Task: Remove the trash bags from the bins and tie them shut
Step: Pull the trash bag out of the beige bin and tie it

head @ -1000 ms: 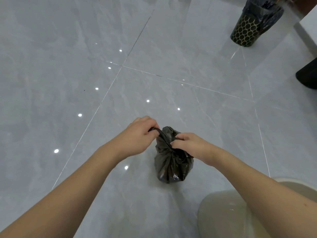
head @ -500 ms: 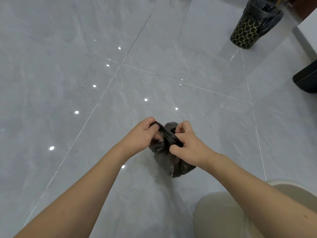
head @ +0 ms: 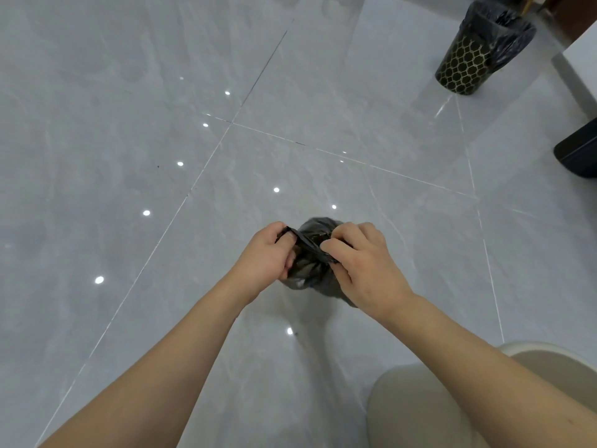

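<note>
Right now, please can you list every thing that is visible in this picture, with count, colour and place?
trash bag: one, black, on the floor in the middle, its top strips pulled between both hands
bin: one, black with a gold honeycomb pattern, upper right on the floor, a black liner folded over its rim
dark object: one, black, right edge, cut off by the frame; cannot tell what it is
beige rounded object: one, lower right, partly cut off
floor: glossy grey tiles, with small light reflections
left hand: pinches one strip of the bag
right hand: pinches the other strip
</note>
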A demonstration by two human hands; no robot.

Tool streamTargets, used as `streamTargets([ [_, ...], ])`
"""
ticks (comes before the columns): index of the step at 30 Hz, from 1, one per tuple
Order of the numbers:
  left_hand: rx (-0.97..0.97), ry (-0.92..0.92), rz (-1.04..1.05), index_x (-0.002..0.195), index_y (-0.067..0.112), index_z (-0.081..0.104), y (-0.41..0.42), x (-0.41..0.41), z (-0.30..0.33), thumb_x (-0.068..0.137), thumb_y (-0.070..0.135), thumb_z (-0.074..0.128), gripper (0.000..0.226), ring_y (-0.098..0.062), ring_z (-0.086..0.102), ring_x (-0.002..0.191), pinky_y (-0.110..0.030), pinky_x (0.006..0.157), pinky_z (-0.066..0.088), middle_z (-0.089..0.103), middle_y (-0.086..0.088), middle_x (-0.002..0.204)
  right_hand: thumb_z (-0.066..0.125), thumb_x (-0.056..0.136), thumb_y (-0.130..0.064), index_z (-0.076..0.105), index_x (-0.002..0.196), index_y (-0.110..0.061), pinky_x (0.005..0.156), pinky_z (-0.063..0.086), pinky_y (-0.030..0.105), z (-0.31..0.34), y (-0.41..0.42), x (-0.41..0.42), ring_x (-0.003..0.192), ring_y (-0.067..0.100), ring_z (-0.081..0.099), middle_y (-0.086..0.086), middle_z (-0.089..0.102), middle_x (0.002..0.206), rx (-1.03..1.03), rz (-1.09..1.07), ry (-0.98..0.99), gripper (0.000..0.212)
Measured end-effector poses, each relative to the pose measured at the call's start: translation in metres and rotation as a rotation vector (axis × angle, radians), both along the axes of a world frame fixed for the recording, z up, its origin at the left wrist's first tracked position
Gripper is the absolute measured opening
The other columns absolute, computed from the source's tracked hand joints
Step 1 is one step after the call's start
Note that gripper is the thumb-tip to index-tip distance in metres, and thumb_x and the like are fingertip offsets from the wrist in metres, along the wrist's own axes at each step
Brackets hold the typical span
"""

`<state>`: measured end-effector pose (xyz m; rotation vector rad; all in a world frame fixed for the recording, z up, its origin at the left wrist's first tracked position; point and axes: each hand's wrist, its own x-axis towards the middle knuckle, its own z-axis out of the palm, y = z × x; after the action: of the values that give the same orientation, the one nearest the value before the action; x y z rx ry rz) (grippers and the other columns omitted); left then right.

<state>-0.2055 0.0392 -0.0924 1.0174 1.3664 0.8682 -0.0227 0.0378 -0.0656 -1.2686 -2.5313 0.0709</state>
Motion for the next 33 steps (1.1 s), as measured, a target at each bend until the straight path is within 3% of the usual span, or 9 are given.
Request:
streamTargets([
  [5, 0.07, -0.113, 0.091, 0.104, 0.016, 0.062, 0.003, 0.005, 0.001, 0.103, 0.019, 0.04, 0.021, -0.014, 0.066, 0.092, -0.026, 0.082, 0.053, 0.071, -0.001, 0.102, 0.049, 0.083, -0.005, 0.061, 0.1, -0.011, 0.073, 0.045, 0.038, 0.006, 0.002, -0.001, 0.078, 0.027, 0.055, 0.002, 0.062, 0.087, -0.125, 0.069, 0.068, 0.021],
  [9, 0.05, -0.018, 0.077, 0.097, 0.013, 0.056, 0.0, 0.011, 0.002, 0.102, 0.022, 0.038, 0.021, -0.02, 0.067, 0.077, -0.033, 0.077, 0.053, 0.07, -0.001, 0.068, 0.051, 0.084, -0.007, 0.054, 0.108, -0.019, 0.072, 0.044, 0.039, 0.011, 0.0, -0.004, 0.072, 0.026, 0.052, 0.0, 0.063, 0.079, -0.149, 0.018, 0.119, 0.027],
  [13, -0.012, 0.02, 0.062, 0.094, 0.005, 0.058, -0.001, 0.016, -0.004, 0.099, 0.021, 0.043, 0.023, -0.017, 0.05, 0.048, -0.029, 0.051, 0.041, 0.052, 0.005, 0.045, 0.045, 0.088, -0.015, 0.063, 0.108, -0.016, 0.073, 0.041, 0.034, 0.01, -0.002, -0.001, 0.076, 0.024, 0.051, 0.0, 0.059, 0.084, -0.055, 0.056, 0.042, 0.027],
  [15, -0.037, 0.014, 0.055, 0.096, 0.004, 0.058, -0.002, 0.014, -0.006, 0.097, 0.022, 0.047, 0.021, -0.011, 0.042, 0.042, -0.026, 0.048, 0.035, 0.047, 0.008, 0.044, 0.047, 0.088, -0.019, 0.067, 0.103, -0.015, 0.074, 0.042, 0.03, 0.008, -0.002, 0.001, 0.081, 0.022, 0.049, 0.001, 0.058, 0.093, -0.049, 0.019, 0.061, 0.025],
  [18, -0.048, -0.052, 0.023, 0.102, 0.019, 0.05, -0.009, 0.007, -0.001, 0.088, 0.021, 0.057, 0.015, -0.011, 0.05, 0.057, -0.029, 0.058, 0.041, 0.055, 0.003, 0.066, 0.054, 0.088, -0.024, 0.068, 0.097, -0.015, 0.077, 0.043, 0.028, 0.009, 0.0, 0.002, 0.087, 0.019, 0.046, -0.001, 0.054, 0.096, -0.098, -0.109, 0.061, 0.019],
  [22, 0.018, 0.071, -0.13, 0.101, 0.039, 0.044, -0.024, 0.002, -0.008, 0.068, 0.038, 0.067, 0.04, -0.012, 0.059, 0.093, -0.036, 0.084, 0.051, 0.059, 0.007, 0.102, 0.062, 0.084, -0.018, 0.068, 0.085, -0.016, 0.071, 0.043, 0.025, 0.014, 0.006, -0.005, 0.081, 0.014, 0.055, -0.003, 0.059, 0.087, -0.652, -0.449, 0.329, 0.006],
  [26, 0.172, 0.561, -0.272, 0.096, 0.038, 0.049, -0.029, 0.01, -0.018, 0.079, 0.033, 0.059, 0.02, -0.009, 0.054, 0.089, -0.039, 0.1, 0.033, 0.061, 0.016, 0.085, 0.066, 0.083, -0.013, 0.066, 0.072, -0.013, 0.057, 0.045, 0.027, 0.024, 0.01, 0.0, 0.066, 0.02, 0.063, 0.003, 0.067, 0.07, -1.206, -0.598, 0.57, 0.011],
  [29, 0.266, 0.715, -0.208, 0.09, 0.035, 0.048, -0.029, 0.011, -0.023, 0.084, 0.023, 0.05, 0.013, -0.011, 0.053, 0.079, -0.038, 0.1, 0.03, 0.059, 0.012, 0.072, 0.061, 0.083, -0.014, 0.067, 0.077, -0.008, 0.066, 0.047, 0.031, 0.029, 0.011, 0.008, 0.074, 0.024, 0.064, 0.008, 0.069, 0.078, -1.429, -0.569, 0.555, 0.01],
  [33, 0.361, 0.839, -0.206, 0.095, 0.032, 0.052, -0.027, 0.011, -0.024, 0.086, 0.02, 0.047, 0.016, -0.013, 0.051, 0.078, -0.037, 0.098, 0.028, 0.056, 0.011, 0.068, 0.049, 0.077, -0.023, 0.051, 0.065, -0.011, 0.054, 0.037, 0.028, 0.027, 0.009, 0.011, 0.054, 0.018, 0.044, 0.005, 0.048, 0.063, -1.637, -0.537, 0.617, 0.017],
])
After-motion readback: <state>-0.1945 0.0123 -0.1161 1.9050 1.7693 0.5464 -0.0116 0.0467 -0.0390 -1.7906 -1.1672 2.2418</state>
